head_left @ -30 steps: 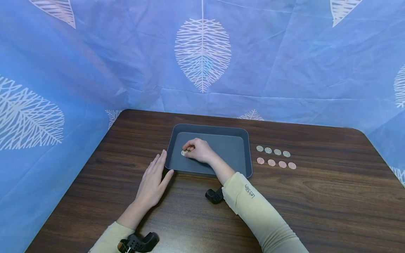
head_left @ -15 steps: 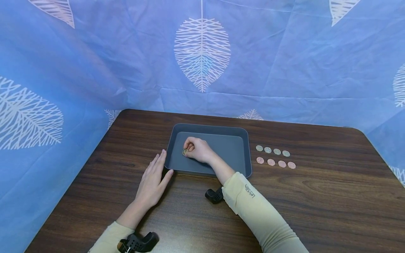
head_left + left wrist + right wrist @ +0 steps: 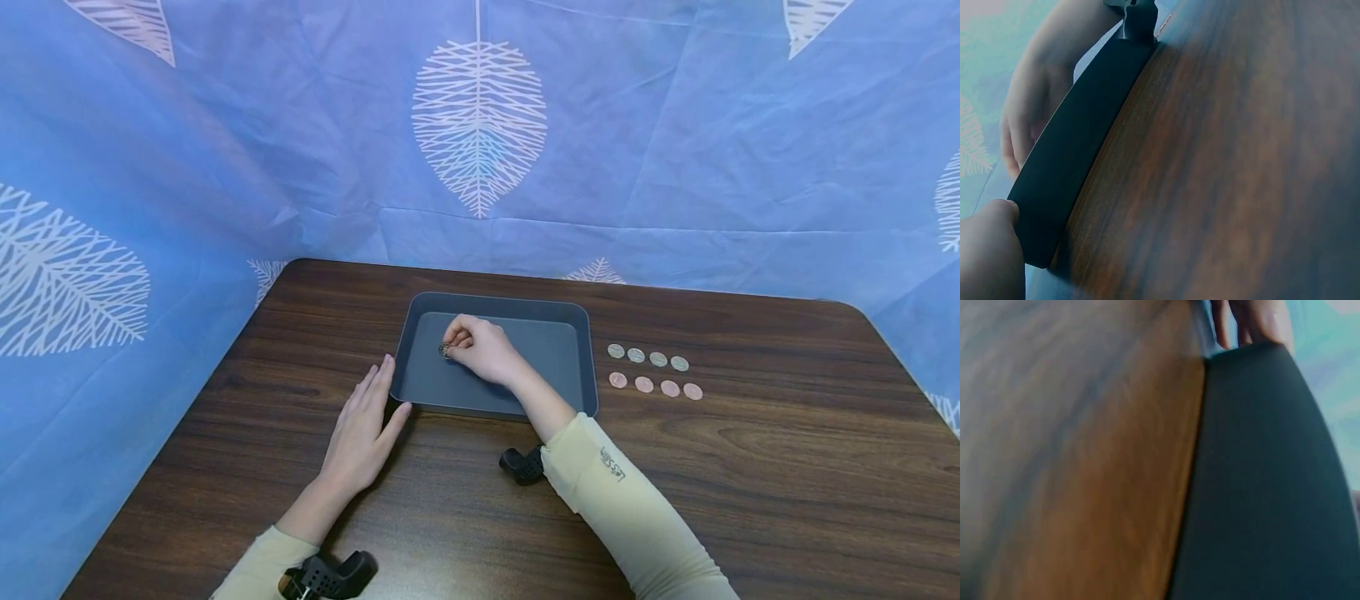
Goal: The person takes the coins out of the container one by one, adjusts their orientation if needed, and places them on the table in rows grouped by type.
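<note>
In the head view, a dark grey rectangular tray (image 3: 540, 358) lies on the table. My right hand (image 3: 483, 350) is over its left half and pinches a small coin (image 3: 444, 352) between thumb and fingers; the fingers partly cover it. Flat and straight-fingered, my left hand (image 3: 363, 429) rests at the tray's near left corner, with fingertips against the side. The left wrist view shows that thumb (image 3: 991, 240) at the tray's outer wall (image 3: 1079, 150). In the right wrist view, the tray wall (image 3: 1260, 475) hides the right fingers.
Right of the tray, several silver coins (image 3: 657, 359) form a row, with several copper-coloured coins (image 3: 670, 388) in a second row nearer me. Dark wood table (image 3: 787, 467) surrounds the tray. A blue leaf-patterned cloth (image 3: 615, 150) hangs behind. Black wrist cameras (image 3: 522, 465) sit on both sleeves.
My right hand, with the coin between its fingertips, has shifted slightly right and away from me over the tray. The left hand and the coin rows have stayed put.
</note>
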A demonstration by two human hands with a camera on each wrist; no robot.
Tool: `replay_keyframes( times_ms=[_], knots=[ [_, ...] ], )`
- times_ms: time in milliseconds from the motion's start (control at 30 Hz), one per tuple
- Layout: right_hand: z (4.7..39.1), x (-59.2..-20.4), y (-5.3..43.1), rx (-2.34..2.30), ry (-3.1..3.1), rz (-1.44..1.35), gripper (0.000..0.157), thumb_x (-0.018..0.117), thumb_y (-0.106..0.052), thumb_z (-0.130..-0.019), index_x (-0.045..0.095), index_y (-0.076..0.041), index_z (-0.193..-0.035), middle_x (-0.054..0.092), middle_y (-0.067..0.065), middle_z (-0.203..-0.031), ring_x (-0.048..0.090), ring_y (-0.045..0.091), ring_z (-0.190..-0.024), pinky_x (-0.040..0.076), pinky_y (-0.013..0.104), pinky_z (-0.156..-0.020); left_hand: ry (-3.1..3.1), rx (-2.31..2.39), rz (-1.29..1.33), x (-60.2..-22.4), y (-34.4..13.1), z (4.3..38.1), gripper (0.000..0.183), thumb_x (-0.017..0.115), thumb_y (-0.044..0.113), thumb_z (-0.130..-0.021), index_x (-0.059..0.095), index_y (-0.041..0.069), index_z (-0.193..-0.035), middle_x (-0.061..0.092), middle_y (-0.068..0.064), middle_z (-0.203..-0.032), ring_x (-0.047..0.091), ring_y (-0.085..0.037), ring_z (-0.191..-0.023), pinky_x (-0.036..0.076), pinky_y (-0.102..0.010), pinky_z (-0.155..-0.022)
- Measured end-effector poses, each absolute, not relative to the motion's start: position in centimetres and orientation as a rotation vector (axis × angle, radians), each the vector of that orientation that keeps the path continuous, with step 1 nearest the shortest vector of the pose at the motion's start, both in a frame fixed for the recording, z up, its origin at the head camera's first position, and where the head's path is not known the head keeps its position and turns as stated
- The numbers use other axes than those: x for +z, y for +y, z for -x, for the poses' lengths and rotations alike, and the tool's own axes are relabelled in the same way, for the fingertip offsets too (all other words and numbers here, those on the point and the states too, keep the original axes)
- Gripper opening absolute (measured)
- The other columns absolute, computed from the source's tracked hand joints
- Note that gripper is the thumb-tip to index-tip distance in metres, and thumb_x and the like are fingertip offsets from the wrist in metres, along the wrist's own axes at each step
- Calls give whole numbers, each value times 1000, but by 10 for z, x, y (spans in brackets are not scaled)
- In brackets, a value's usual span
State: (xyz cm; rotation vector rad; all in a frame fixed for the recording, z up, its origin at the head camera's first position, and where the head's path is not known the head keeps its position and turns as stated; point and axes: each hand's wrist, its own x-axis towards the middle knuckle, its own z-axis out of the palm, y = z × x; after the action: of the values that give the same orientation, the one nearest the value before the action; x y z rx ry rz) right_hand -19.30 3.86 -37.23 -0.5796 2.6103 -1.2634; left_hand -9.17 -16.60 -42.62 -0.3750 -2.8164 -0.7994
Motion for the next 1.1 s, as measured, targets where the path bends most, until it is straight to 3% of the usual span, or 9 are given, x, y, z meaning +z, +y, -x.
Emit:
replay_keyframes(
  times_ms=[400,600,1100],
  knots=[
    [194,-356,105,-1332,2654,442,11,58,-15,-88,61,-11,-98,60,5,-93,57,19,-83,46,32,-69,-2824,-801,386,-426,-166,91,63,34,46,-96,5,23,-147,13,3,-152,16,-22,-138,16,-46,-109],
    [192,-353,135,-1337,2681,380,14,58,-18,-89,60,-10,-100,61,7,-95,57,20,-85,47,34,-71,-2824,-794,388,-428,-166,92,64,35,46,-95,10,17,-147,11,4,-152,15,-22,-138,16,-46,-109],
    [180,-352,196,-1359,2711,272,23,57,-22,-90,58,-5,-106,59,13,-103,56,24,-91,46,35,-77,-2827,-798,378,-428,-167,91,64,35,47,-95,12,17,-147,11,6,-152,16,-21,-138,16,-46,-109]
  ],
)
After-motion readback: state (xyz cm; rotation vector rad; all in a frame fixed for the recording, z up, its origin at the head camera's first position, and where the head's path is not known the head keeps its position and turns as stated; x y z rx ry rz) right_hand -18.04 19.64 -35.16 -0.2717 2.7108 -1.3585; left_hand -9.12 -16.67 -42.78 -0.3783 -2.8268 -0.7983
